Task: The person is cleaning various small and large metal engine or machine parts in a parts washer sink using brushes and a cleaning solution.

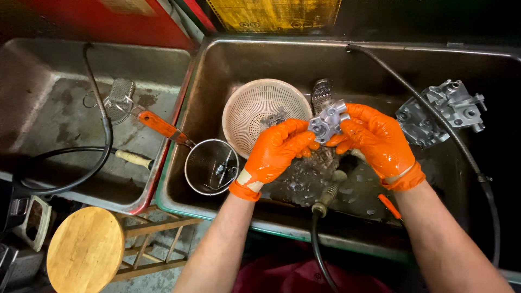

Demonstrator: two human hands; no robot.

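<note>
Part: small grey metal casting, bright and wet, with round bosses.
Hands: left hand and right hand, both orange-gloved, closed around it above the sink.
Beside: white basket left of the casting.

White colander, wire strainer, wooden stool, black hose

A round wooden stool stands on the grey floor beside two metal wash basins, dimly lit.

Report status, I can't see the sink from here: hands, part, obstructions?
Left hand and right hand, both gloved, gripping small grey metal part over sink. White basket behind, nozzle below.
</note>
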